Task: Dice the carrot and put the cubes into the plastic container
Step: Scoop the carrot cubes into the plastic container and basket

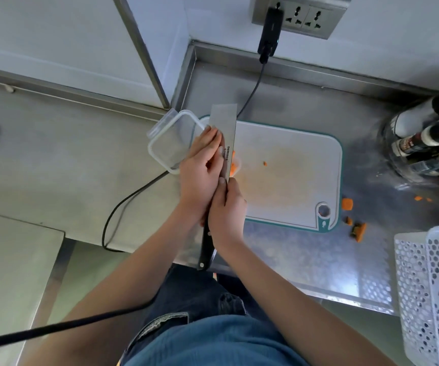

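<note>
Board (292, 165) centre free; bottles (424, 143), basket (435, 286) prob. crowd right.

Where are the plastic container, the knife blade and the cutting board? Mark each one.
plastic container (168, 143): head view, on its clear bottom, left of the hands.
knife blade (225, 122): head view, on the flat steel above the left hand.
cutting board (292, 175): head view, on its bare white middle.
</note>
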Motion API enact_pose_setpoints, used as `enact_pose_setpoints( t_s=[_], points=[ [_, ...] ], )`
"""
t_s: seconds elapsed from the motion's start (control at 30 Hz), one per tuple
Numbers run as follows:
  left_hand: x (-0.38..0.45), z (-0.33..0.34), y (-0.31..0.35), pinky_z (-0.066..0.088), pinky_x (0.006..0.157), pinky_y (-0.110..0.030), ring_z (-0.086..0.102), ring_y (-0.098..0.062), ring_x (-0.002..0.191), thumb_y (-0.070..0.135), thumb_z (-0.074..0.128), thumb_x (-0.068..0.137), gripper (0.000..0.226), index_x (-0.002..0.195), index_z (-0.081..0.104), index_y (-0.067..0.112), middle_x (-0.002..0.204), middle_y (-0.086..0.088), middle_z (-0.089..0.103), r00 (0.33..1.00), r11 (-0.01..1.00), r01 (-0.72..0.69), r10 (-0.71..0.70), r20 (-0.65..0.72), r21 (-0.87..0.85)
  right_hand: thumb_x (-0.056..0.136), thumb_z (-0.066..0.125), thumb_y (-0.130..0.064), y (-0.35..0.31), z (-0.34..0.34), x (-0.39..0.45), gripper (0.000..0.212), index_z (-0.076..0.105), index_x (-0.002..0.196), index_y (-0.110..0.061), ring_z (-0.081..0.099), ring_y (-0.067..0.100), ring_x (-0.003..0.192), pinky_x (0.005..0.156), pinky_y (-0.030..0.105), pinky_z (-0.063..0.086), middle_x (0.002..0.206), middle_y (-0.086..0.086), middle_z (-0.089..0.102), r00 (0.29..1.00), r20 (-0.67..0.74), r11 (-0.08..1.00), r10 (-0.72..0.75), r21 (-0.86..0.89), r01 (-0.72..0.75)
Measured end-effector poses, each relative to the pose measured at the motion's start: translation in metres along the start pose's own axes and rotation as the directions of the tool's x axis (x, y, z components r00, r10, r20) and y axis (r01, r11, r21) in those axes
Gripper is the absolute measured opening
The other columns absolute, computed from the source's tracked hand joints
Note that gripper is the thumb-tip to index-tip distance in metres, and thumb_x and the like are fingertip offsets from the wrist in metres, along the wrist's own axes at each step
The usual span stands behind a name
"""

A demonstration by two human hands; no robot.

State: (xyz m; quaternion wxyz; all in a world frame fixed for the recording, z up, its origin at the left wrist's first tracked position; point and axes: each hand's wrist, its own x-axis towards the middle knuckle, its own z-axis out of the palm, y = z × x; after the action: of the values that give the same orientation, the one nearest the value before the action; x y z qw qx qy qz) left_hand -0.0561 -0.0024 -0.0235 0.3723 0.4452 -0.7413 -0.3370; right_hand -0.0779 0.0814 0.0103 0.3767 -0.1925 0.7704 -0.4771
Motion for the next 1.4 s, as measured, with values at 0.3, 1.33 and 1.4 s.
enact_pose_setpoints(
  t_s=[0.3, 1.33, 1.4],
  points=[
    [-0.011, 0.001, -0.024, 0.032, 0.110, -0.026, 0.051, -0.016, 0.124, 0.018, 0.051, 0.093, 0.031, 0.118, 0.064, 0.003, 0.129, -0.010, 0.059, 0.982, 0.995, -0.074, 0.060, 0.181, 0.072, 0.103, 0.033, -0.025, 0.021, -0.013, -0.004, 0.032, 0.036, 0.075, -0.011, 0.045, 0.021, 0.034, 0.035, 0.026, 0.034, 0.060, 0.012, 0.046, 0.994, -0.085, 0.998, 0.066, 0.004, -0.066],
    [0.005, -0.002, -0.011, 0.046, 0.095, -0.030, 0.063, -0.017, 0.103, 0.009, 0.040, 0.097, 0.032, 0.123, 0.059, 0.005, 0.102, -0.017, 0.069, 0.953, 0.963, 0.043, 0.041, 0.301, -0.265, 0.103, 0.025, -0.035, 0.061, -0.101, 0.057, 0.047, 0.060, 0.092, -0.005, 0.058, 0.034, 0.077, 0.057, 0.031, 0.036, 0.085, 0.016, 0.064, 0.980, -0.198, 0.561, -0.015, -0.813, -0.155],
    [0.003, -0.008, -0.017, 0.036, 0.106, -0.026, 0.052, -0.007, 0.121, 0.008, 0.039, 0.096, 0.034, 0.124, 0.059, 0.006, 0.120, -0.012, 0.063, 0.962, 0.979, 0.025, 0.031, 0.270, -0.201, 0.103, 0.019, -0.041, 0.055, -0.103, 0.064, 0.056, 0.062, 0.094, -0.007, 0.054, 0.031, 0.074, 0.057, 0.030, 0.035, 0.088, 0.015, 0.064, 0.985, -0.165, 0.473, 0.050, -0.865, -0.169]
  ],
)
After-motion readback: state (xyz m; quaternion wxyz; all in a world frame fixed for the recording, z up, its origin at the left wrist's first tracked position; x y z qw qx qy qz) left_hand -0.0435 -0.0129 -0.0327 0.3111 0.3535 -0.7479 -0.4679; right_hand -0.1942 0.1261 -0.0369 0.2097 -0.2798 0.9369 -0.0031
